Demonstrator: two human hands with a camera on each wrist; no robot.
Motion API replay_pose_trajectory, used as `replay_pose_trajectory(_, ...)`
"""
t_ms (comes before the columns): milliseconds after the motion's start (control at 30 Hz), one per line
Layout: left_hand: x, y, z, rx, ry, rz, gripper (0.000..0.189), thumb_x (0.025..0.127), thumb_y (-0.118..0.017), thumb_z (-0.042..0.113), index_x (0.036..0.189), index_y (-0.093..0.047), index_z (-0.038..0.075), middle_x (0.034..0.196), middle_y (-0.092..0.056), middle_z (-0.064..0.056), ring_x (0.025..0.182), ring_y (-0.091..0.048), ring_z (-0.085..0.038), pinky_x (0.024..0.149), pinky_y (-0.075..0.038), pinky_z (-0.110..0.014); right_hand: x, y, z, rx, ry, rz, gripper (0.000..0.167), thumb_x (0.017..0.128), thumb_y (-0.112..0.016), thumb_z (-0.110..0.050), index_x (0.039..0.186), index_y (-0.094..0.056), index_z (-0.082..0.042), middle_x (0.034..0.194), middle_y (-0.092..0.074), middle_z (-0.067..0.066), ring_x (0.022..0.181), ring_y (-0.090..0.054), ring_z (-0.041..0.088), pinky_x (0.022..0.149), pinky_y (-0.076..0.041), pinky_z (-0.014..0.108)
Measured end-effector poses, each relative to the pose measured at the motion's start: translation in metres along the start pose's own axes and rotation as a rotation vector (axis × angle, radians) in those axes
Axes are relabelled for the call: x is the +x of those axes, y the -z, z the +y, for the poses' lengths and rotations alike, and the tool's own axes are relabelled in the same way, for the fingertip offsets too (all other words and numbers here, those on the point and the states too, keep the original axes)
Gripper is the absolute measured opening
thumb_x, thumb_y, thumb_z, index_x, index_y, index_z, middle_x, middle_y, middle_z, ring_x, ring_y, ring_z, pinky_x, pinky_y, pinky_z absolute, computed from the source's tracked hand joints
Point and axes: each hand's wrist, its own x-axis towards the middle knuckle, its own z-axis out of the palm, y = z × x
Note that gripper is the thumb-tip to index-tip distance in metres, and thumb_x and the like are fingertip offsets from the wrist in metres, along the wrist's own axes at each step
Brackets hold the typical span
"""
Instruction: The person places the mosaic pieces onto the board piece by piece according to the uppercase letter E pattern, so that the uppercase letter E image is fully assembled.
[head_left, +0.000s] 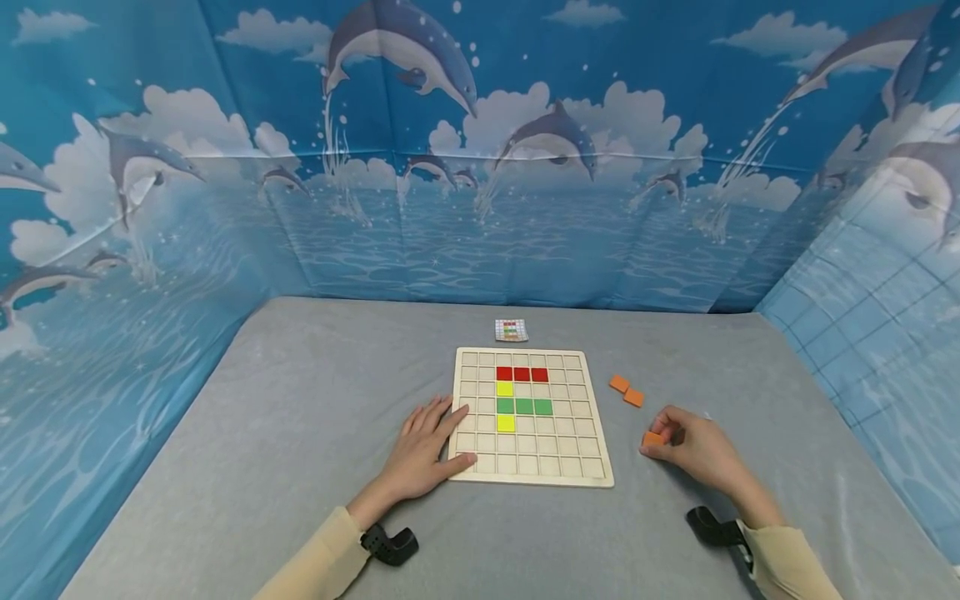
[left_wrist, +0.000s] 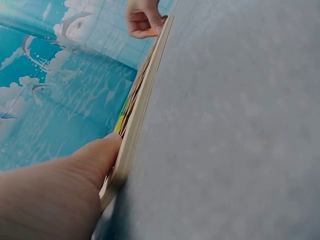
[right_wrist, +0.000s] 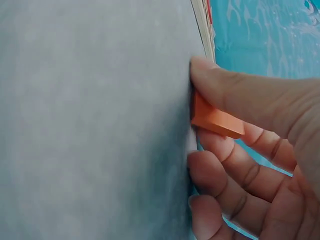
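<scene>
A wooden grid board lies flat on the grey table, with red tiles, green tiles and two yellow tiles set in its squares. My left hand rests on its left edge, fingers spread, thumb on the near left corner. To the right of the board, my right hand pinches an orange tile between thumb and fingers, close at the tabletop. Two more orange tiles lie between that hand and the board's upper right side.
A small pattern card with a coloured grid lies just beyond the board's far edge. Dolphin-printed blue curtains hang behind the table and along both sides. Each wrist wears a black camera band.
</scene>
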Motion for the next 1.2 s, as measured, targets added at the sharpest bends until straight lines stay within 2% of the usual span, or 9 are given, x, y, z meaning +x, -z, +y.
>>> replay_pose_trajectory(167, 0.0, 0.0, 0.0, 0.002, 0.004, 0.001, 0.073, 0.091, -0.055, 0.053, 0.149, -0.033, 0.015, 0.154, -0.023, -0.012, 0.142, -0.011, -0.028, 0.11, -0.007, -0.049, 0.001, -0.003, -0.006, -0.01, 0.013, -0.024, 0.022, 0.077, -0.08, -0.02, 0.078, -0.059, -0.015, 0.066, -0.053, -0.005, 0.059, -0.045, 0.014, 0.054, -0.036, 0.029)
replay_pose_trajectory(400, 0.001, -0.002, 0.001, 0.0, -0.002, 0.006, 0.073, 0.091, -0.056, 0.052, 0.149, -0.034, 0.015, 0.153, -0.023, -0.013, 0.142, -0.013, -0.029, 0.11, -0.008, -0.05, -0.001, -0.01, -0.025, -0.021, 0.055, 0.032, 0.019, 0.076, -0.081, -0.018, 0.078, -0.063, -0.016, 0.066, -0.055, -0.007, 0.058, -0.046, 0.012, 0.052, -0.038, 0.027)
replay_pose_trajectory(467, 0.001, -0.002, 0.001, 0.003, -0.001, 0.007, 0.073, 0.091, -0.055, 0.052, 0.149, -0.034, 0.015, 0.153, -0.023, -0.013, 0.142, -0.012, -0.028, 0.11, -0.008, -0.05, 0.0, -0.013, -0.035, -0.008, 0.084, 0.025, 0.016, 0.077, -0.08, -0.017, 0.079, -0.064, -0.017, 0.068, -0.056, -0.009, 0.059, -0.048, 0.01, 0.052, -0.04, 0.027)
replay_pose_trajectory(667, 0.001, -0.002, 0.0, -0.005, 0.005, 0.01, 0.073, 0.091, -0.055, 0.053, 0.149, -0.034, 0.015, 0.154, -0.023, -0.012, 0.142, -0.012, -0.027, 0.11, -0.008, -0.05, 0.004, -0.025, -0.07, 0.113, 0.198, -0.056, 0.009, 0.085, -0.072, -0.007, 0.087, -0.067, -0.014, 0.075, -0.061, -0.006, 0.061, -0.052, 0.006, 0.053, -0.044, 0.024)
replay_pose_trajectory(833, 0.001, 0.0, 0.0, 0.0, 0.011, 0.006, 0.073, 0.09, -0.054, 0.054, 0.149, -0.033, 0.016, 0.154, -0.022, -0.011, 0.142, -0.012, -0.026, 0.11, -0.008, -0.049, 0.013, -0.037, -0.097, 0.164, 0.29, -0.115, 0.012, 0.088, -0.068, -0.003, 0.097, -0.069, -0.01, 0.08, -0.063, -0.005, 0.064, -0.053, 0.004, 0.056, -0.046, 0.024)
replay_pose_trajectory(1000, 0.002, 0.0, -0.001, 0.003, 0.013, -0.001, 0.074, 0.091, -0.053, 0.055, 0.15, -0.033, 0.016, 0.154, -0.022, -0.011, 0.142, -0.011, -0.026, 0.11, -0.007, -0.048, 0.022, -0.05, -0.116, 0.194, 0.371, -0.151, 0.013, 0.085, -0.071, -0.003, 0.094, -0.067, -0.012, 0.079, -0.063, -0.008, 0.068, -0.056, 0.003, 0.062, -0.049, 0.025)
replay_pose_trajectory(1200, 0.001, 0.0, -0.001, 0.006, 0.018, -0.007, 0.073, 0.091, -0.053, 0.055, 0.15, -0.033, 0.017, 0.154, -0.022, -0.011, 0.142, -0.011, -0.026, 0.11, -0.006, -0.048, 0.031, -0.065, -0.132, 0.213, 0.392, -0.178, 0.012, 0.083, -0.073, -0.004, 0.087, -0.067, -0.013, 0.076, -0.061, -0.01, 0.067, -0.055, 0.004, 0.061, -0.048, 0.024)
